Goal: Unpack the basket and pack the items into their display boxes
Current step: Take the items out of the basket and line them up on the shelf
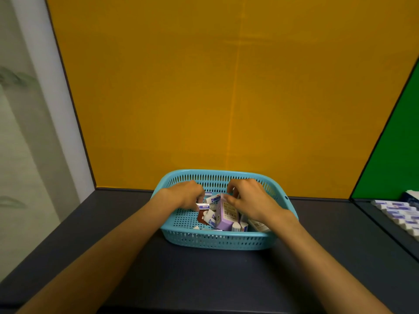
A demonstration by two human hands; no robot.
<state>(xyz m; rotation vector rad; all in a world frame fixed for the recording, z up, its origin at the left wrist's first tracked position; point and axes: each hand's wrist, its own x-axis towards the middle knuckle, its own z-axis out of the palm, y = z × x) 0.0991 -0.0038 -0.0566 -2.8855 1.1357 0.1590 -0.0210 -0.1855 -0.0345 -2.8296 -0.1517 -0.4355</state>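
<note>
Forearms reach into blue basket (pixel 217 240): left hand (pixel 184 194) pinches small tube (pixel 202 206); right hand (pixel 250 198) grips lilac box (pixel 223 215). Lift each separately, avoiding snags.

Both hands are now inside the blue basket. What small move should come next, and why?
Probably lift the left hand straight up out of the blue basket, bringing out the small white tube its fingers seem to pinch. The right hand rests on the tall purple box, which leans among loose small boxes, so steadying it there should keep the pile from shifting.
</note>
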